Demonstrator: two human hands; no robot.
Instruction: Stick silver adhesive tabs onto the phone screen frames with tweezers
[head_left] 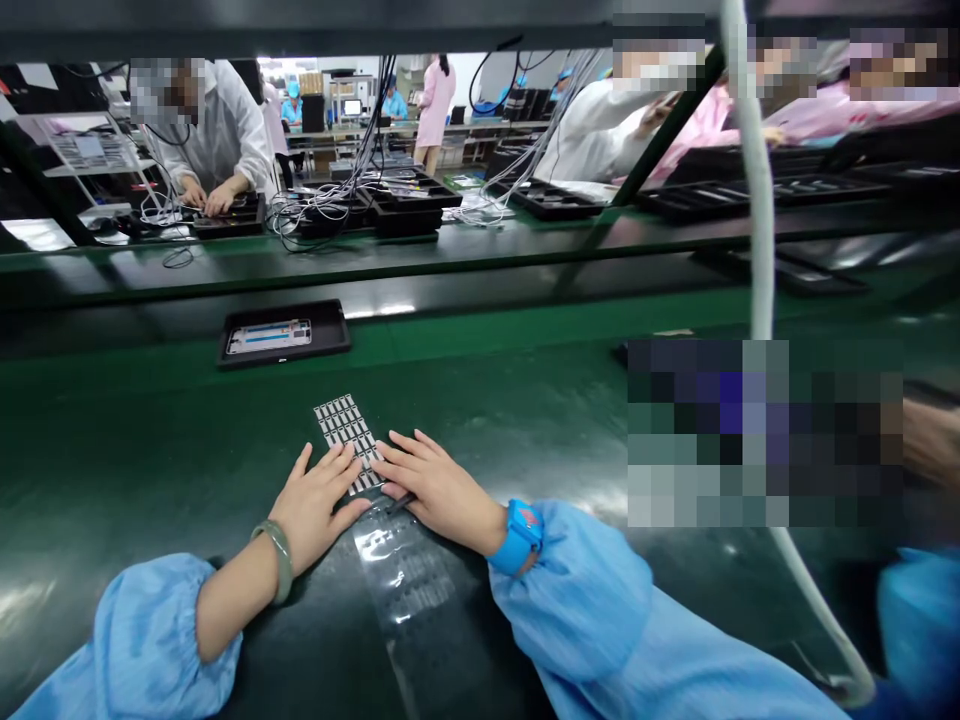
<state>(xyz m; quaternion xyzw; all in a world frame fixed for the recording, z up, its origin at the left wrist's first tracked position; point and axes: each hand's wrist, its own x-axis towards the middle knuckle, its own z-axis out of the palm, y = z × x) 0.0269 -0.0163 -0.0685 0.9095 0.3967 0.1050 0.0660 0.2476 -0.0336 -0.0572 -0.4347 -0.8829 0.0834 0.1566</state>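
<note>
My left hand (319, 505) lies flat on the lower part of a sheet of small metallic label-like pieces (343, 425), its fingers apart. My right hand (439, 490) rests against the sheet's right edge, with fingertips spread on the green belt (150, 480). A slim dark tool (401, 503), perhaps tweezers, pokes out beneath that palm; its grip is hidden. Under both wrists lies a clear plastic film with printed rows (405, 575).
A black tray (283, 333) holding a device panel sits farther along the belt. A white cable (761, 200) hangs at right beside a pixelated patch. A dark shelf crosses above; beyond it, co-workers (214, 140) handle black trays and wires.
</note>
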